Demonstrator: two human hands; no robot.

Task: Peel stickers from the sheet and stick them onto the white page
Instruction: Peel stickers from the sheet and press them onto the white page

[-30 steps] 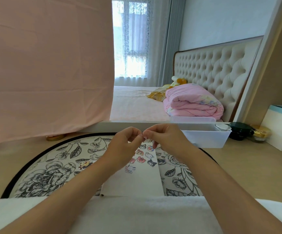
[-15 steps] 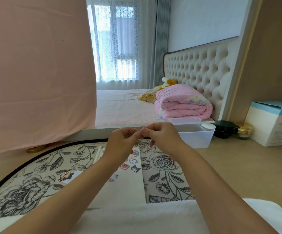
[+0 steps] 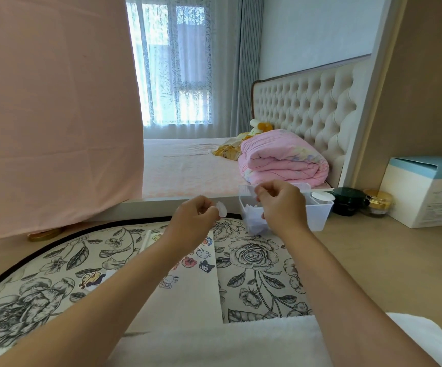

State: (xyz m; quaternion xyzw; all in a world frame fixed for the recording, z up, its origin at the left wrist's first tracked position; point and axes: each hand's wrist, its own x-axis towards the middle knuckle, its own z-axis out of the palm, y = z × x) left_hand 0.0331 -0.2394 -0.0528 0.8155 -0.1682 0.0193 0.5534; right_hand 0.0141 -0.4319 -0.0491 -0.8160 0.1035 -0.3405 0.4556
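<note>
Leftmost, a pink cloth (image 3: 56, 115) hangs down to the wooden surface (image 3: 360, 260), and a gold lid (image 3: 44, 234) pokes out under its hem. A round floral mat (image 3: 42, 287) spreads in front of it, with a loose cartoon cut-out (image 3: 90, 279) lying on it just left of the left forearm.

The white page (image 3: 193, 305) lies flat on the mat between the two forearms, its left part hidden under the left arm. Several stickers (image 3: 206, 266) sit on its far half.

The left hand (image 3: 193, 221) is raised above the page's far end. Its fingers are curled in, and thumb and forefinger pinch a small white piece (image 3: 222, 209); whether this is a sticker or backing cannot be told.

The right hand (image 3: 280, 205) is held apart from the left, in front of the near left corner of a clear plastic bin (image 3: 317, 215). Its fingers are curled too, with thumb and forefinger tips drawn together, but it cannot be told whether anything is caught between them.

Right of the bin stand a dark jar (image 3: 348, 201), a gold jar (image 3: 377, 202) and a white and blue box (image 3: 426, 192). A white towel (image 3: 214, 340) runs along the bottom edge.
</note>
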